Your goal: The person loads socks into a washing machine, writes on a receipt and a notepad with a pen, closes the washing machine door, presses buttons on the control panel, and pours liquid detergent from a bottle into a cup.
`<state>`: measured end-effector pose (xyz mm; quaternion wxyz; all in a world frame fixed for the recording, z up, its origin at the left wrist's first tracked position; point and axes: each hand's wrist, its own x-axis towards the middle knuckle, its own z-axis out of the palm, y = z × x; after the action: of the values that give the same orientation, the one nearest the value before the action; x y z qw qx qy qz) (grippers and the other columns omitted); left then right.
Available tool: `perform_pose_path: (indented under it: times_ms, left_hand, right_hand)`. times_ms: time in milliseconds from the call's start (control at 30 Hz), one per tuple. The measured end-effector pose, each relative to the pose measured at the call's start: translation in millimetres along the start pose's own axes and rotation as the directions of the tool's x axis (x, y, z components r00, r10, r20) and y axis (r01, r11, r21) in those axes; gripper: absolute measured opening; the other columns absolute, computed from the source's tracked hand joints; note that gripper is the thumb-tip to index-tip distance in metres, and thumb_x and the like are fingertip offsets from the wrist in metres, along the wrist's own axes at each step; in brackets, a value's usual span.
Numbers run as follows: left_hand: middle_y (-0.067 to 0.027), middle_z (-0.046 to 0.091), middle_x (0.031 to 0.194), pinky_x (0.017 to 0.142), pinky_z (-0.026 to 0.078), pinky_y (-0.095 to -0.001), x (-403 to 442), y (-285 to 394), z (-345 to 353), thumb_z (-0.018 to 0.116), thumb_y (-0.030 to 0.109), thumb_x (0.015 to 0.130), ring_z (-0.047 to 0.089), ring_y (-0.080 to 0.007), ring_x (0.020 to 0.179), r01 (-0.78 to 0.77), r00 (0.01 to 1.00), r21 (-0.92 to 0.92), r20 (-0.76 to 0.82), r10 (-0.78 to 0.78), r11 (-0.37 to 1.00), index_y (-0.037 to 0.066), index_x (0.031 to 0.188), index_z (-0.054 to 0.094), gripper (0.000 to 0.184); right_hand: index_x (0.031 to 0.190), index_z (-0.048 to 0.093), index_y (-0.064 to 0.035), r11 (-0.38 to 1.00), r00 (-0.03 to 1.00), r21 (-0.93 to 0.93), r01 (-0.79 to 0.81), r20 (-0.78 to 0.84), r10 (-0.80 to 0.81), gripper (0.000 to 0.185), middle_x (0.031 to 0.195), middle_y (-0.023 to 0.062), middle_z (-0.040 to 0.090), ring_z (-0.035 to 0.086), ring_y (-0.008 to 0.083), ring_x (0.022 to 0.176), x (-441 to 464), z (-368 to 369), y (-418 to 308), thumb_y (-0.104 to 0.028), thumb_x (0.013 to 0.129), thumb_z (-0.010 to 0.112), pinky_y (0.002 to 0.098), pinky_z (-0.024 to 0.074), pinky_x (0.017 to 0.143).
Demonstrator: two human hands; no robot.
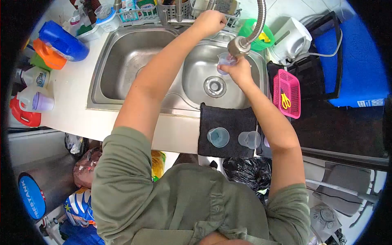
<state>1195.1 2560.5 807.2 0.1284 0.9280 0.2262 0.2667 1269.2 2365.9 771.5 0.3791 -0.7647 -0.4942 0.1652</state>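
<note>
My right hand (pixel 240 72) grips a translucent, faintly purple plastic cup (pixel 222 61) just below the faucet's metal spray head (pixel 238 46), over the right basin (pixel 196 73). The spray head partly covers the cup and fingers. My left arm crosses the sink, and my left hand (pixel 209 23) is closed at the back rim by the faucet base; whatever its fingers hold is hidden. On a black cloth (pixel 228 116) at the counter's front lie a bluish clear cup (pixel 219 137) and another clear cup (pixel 249 140).
Left of the sink stand a blue jug (pixel 63 41), an orange bottle (pixel 50 54) and other containers. A green basket (pixel 256 34) sits behind the right basin. Further right are a pink basket (pixel 287 94) with yellow scissors (pixel 285 101) and a white appliance (pixel 290 41).
</note>
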Motion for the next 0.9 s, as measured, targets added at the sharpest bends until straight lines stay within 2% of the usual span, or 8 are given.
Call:
perform_pose_path:
  times_ms: [233, 467, 567, 633, 667, 733, 867, 900]
  left_hand:
    - [-0.0123, 0.064, 0.081, 0.071, 0.049, -0.039, -1, 1, 5, 0.063, 0.016, 0.064, 0.061, -0.0289, 0.079, -0.009, 0.999, 0.012, 0.048, 0.009, 1.0, 0.01, 0.081, 0.067, 0.018]
    - [-0.0111, 0.064, 0.08, 0.07, 0.048, -0.0378, 4, 4, 0, 0.069, 0.014, 0.062, 0.061, -0.0278, 0.079, -0.05, 0.994, 0.078, 0.102, 0.042, 0.996, 0.008, 0.081, 0.065, 0.02]
    - [-0.0112, 0.064, 0.081, 0.07, 0.048, -0.0381, 8, 9, -6, 0.069, 0.012, 0.062, 0.061, -0.0281, 0.08, -0.022, 0.984, 0.113, 0.177, 0.002, 0.993, 0.007, 0.083, 0.063, 0.023]
    - [-0.0127, 0.062, 0.087, 0.07, 0.048, -0.0393, 11, 7, -6, 0.068, 0.011, 0.063, 0.06, -0.0296, 0.08, -0.145, 0.982, 0.186, 0.146, 0.119, 0.972, 0.008, 0.086, 0.062, 0.025]
    - [-0.0127, 0.062, 0.087, 0.07, 0.048, -0.0393, 14, 7, -6, 0.068, 0.011, 0.063, 0.06, -0.0296, 0.08, -0.15, 0.981, 0.186, 0.148, 0.123, 0.971, 0.008, 0.086, 0.062, 0.025]
    - [-0.0099, 0.062, 0.098, 0.077, 0.047, -0.0347, 20, 13, -12, 0.067, 0.013, 0.066, 0.06, -0.0249, 0.089, -0.127, 0.98, 0.355, 0.19, 0.061, 0.926, 0.008, 0.094, 0.062, 0.029]
    - [-0.0116, 0.063, 0.093, 0.077, 0.048, -0.0386, 25, 20, -16, 0.062, 0.012, 0.072, 0.061, -0.0282, 0.089, -0.108, 0.993, 0.364, 0.085, 0.082, 0.925, 0.005, 0.088, 0.062, 0.018]
    - [-0.014, 0.06, 0.087, 0.07, 0.048, -0.038, 27, 19, -16, 0.06, 0.012, 0.072, 0.06, -0.03, 0.083, -0.144, 0.99, 0.372, 0.061, 0.13, 0.917, 0.004, 0.084, 0.06, 0.015]
  right_hand:
    - [0.101, 0.058, -0.0024, 0.998, 0.998, 0.028, -0.061, 0.006, 0.061, 0.059, 0.089, 0.0148, 0.062, 0.062, 0.0287, 0.081, 2, 1, 0, -0.026, 0.052, 0.082, 0.0348, 0.0472, 0.073]
    - [0.099, 0.059, -0.0013, 0.998, 0.999, 0.035, -0.043, -0.026, 0.044, 0.056, 0.091, 0.0151, 0.063, 0.062, 0.0267, 0.084, 3, 3, 1, -0.025, 0.053, 0.081, 0.0341, 0.047, 0.076]
    - [0.098, 0.06, -0.0009, 0.998, 0.997, 0.05, -0.05, -0.049, 0.052, 0.055, 0.091, 0.0155, 0.064, 0.062, 0.0266, 0.084, 5, 2, -1, -0.025, 0.053, 0.081, 0.0338, 0.0471, 0.076]
    - [0.098, 0.06, -0.0007, 0.997, 0.996, 0.05, -0.056, -0.06, 0.059, 0.054, 0.091, 0.0156, 0.064, 0.062, 0.0268, 0.084, 6, 0, -3, -0.024, 0.054, 0.081, 0.0337, 0.0472, 0.076]
    - [0.098, 0.06, -0.0002, 0.997, 0.998, 0.06, -0.052, -0.029, 0.054, 0.054, 0.09, 0.0153, 0.064, 0.062, 0.0268, 0.084, 7, -1, -3, -0.024, 0.053, 0.081, 0.0337, 0.0474, 0.076]
    - [0.098, 0.06, 0.0003, 0.996, 0.999, 0.073, -0.05, -0.002, 0.05, 0.054, 0.089, 0.015, 0.065, 0.062, 0.0269, 0.083, 11, 0, 1, -0.023, 0.053, 0.081, 0.0338, 0.0476, 0.075]
    - [0.098, 0.059, -0.0002, 0.995, 0.999, 0.093, -0.041, 0.016, 0.04, 0.054, 0.089, 0.0147, 0.064, 0.062, 0.026, 0.083, 16, 5, 13, -0.023, 0.054, 0.08, 0.0333, 0.0473, 0.076]
    - [0.1, 0.058, 0.0003, 0.996, 0.999, 0.077, -0.036, 0.0, 0.036, 0.058, 0.087, 0.0156, 0.064, 0.062, 0.0278, 0.082, 12, 3, 11, -0.025, 0.053, 0.081, 0.034, 0.0476, 0.074]
